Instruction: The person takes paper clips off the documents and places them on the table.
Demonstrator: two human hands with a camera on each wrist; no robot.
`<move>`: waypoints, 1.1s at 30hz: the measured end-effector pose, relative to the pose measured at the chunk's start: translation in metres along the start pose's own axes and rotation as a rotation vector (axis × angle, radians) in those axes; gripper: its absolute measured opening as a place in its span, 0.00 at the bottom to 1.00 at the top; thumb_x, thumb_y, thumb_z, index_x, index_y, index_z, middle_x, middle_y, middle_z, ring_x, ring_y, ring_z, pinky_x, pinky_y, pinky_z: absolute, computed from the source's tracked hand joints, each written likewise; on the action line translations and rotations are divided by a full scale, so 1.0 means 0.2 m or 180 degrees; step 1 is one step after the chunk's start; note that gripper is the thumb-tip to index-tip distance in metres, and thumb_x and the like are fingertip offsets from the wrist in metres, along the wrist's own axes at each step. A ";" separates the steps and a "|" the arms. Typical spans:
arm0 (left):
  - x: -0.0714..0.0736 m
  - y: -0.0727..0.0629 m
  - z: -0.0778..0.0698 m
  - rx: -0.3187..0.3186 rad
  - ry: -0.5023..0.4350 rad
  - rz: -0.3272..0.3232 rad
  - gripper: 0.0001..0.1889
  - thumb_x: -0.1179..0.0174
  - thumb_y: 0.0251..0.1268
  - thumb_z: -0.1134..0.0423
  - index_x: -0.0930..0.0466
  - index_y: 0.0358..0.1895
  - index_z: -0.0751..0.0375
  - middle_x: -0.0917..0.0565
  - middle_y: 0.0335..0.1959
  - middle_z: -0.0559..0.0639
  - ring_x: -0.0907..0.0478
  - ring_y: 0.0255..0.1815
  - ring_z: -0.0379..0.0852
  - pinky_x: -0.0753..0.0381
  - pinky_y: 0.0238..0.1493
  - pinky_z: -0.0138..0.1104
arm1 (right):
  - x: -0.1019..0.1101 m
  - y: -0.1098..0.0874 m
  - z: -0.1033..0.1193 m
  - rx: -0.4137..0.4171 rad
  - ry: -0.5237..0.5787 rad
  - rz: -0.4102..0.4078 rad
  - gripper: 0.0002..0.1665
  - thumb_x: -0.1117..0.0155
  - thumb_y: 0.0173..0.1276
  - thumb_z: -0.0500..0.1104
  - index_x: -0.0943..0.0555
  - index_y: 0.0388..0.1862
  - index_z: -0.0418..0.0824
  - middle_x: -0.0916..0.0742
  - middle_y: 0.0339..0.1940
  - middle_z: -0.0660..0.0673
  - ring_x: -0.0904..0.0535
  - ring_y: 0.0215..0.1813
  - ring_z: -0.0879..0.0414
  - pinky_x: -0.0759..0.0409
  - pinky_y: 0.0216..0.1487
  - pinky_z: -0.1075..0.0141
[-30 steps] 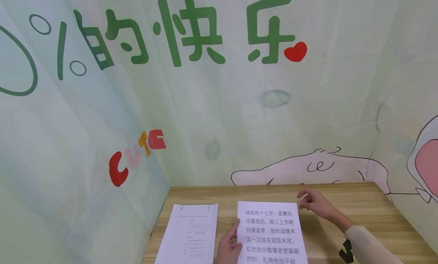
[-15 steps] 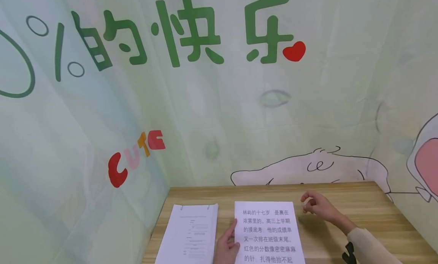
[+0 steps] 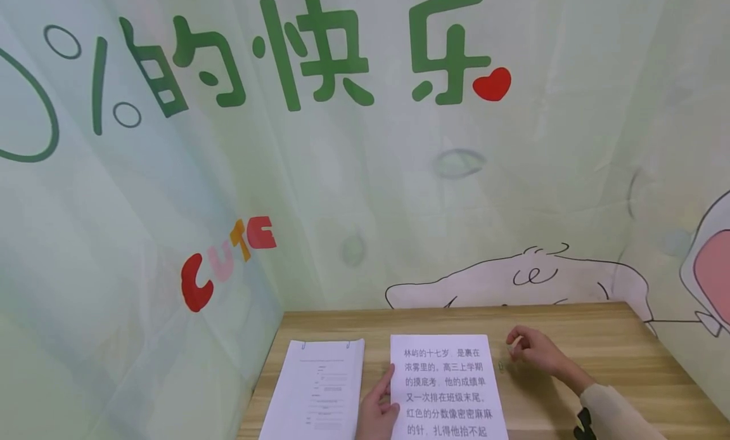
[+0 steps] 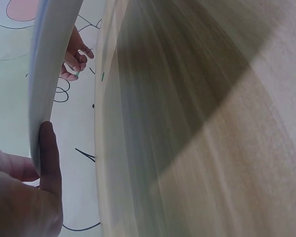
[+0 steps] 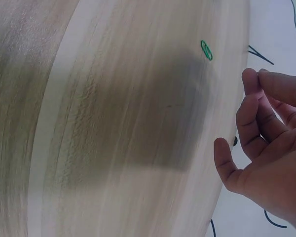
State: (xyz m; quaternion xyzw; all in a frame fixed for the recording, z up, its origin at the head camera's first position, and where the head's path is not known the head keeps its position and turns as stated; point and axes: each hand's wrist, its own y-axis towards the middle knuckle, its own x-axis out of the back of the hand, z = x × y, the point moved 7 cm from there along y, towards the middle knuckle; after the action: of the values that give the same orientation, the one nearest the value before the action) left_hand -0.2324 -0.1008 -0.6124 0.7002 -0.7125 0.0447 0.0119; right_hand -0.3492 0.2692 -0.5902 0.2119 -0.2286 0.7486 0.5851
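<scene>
My left hand (image 3: 379, 409) grips the left edge of a stack of white paper (image 3: 447, 389) printed with large Chinese characters. In the left wrist view the paper (image 4: 52, 64) is lifted off the table, pinched between thumb and fingers. To the right of the stack, my right hand (image 3: 536, 351) hovers above the table, thumb and index finger pinched together. A small green piece of a paper clip (image 4: 77, 75) shows at those fingertips in the left wrist view; the fingers mostly hide it. Another green paper clip (image 5: 206, 50) lies on the table between the stack and my right hand.
Left of my left hand lies a second paper stack (image 3: 313, 389) with two clips on its top edge. The wooden table (image 3: 599, 332) ends at a printed fabric backdrop (image 3: 365, 174). A black object (image 3: 583, 424) sits by the right sleeve.
The held paper stack has shifted slightly left. My right hand has moved a little right and toward me, away from the paper, and the loose paper clip on the table shows more clearly.
</scene>
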 end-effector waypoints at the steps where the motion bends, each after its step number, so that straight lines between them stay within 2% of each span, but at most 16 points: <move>1: 0.00 0.00 0.00 0.0017 -0.0010 0.0000 0.40 0.43 0.60 0.82 0.32 0.79 0.60 0.18 0.50 0.58 0.12 0.32 0.47 0.12 0.33 0.33 | 0.00 0.00 -0.01 -0.0013 -0.0004 -0.0009 0.11 0.35 0.67 0.29 0.21 0.48 0.32 0.15 0.29 0.44 0.22 0.34 0.50 0.23 0.33 0.64; 10: 0.01 0.01 0.00 0.0039 0.0078 -0.0027 0.40 0.43 0.60 0.82 0.32 0.80 0.60 0.18 0.51 0.58 0.12 0.33 0.47 0.12 0.32 0.34 | -0.02 -0.02 -0.02 0.0233 0.0035 0.0037 0.14 0.37 0.59 0.25 0.22 0.45 0.30 0.15 0.28 0.42 0.21 0.31 0.51 0.22 0.29 0.66; 16: 0.02 0.02 0.00 0.0162 0.0116 -0.0041 0.40 0.42 0.61 0.81 0.32 0.80 0.57 0.17 0.53 0.57 0.13 0.35 0.47 0.13 0.34 0.34 | -0.04 -0.02 -0.02 0.0374 0.0073 0.0093 0.15 0.32 0.57 0.25 0.22 0.44 0.29 0.15 0.27 0.41 0.21 0.30 0.52 0.23 0.29 0.67; 27: 0.03 0.01 0.02 0.0142 0.0098 0.0001 0.40 0.43 0.61 0.81 0.33 0.80 0.58 0.19 0.52 0.57 0.13 0.36 0.48 0.12 0.35 0.34 | -0.07 -0.02 -0.05 0.0306 -0.0011 0.0100 0.13 0.32 0.58 0.26 0.21 0.41 0.32 0.15 0.31 0.43 0.22 0.31 0.55 0.22 0.30 0.67; 33: 0.04 0.02 0.00 0.0113 0.0230 -0.0029 0.40 0.43 0.61 0.81 0.33 0.80 0.60 0.18 0.51 0.57 0.13 0.37 0.48 0.12 0.35 0.34 | -0.09 -0.01 -0.07 0.0349 -0.0113 0.0073 0.12 0.31 0.57 0.26 0.21 0.40 0.33 0.16 0.30 0.44 0.22 0.32 0.54 0.23 0.30 0.67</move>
State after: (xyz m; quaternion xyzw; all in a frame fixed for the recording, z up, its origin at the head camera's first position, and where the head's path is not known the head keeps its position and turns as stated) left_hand -0.2361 -0.1086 -0.6129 0.7014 -0.7075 0.0826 0.0255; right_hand -0.3432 0.2630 -0.6119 0.2542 -0.2001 0.7628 0.5599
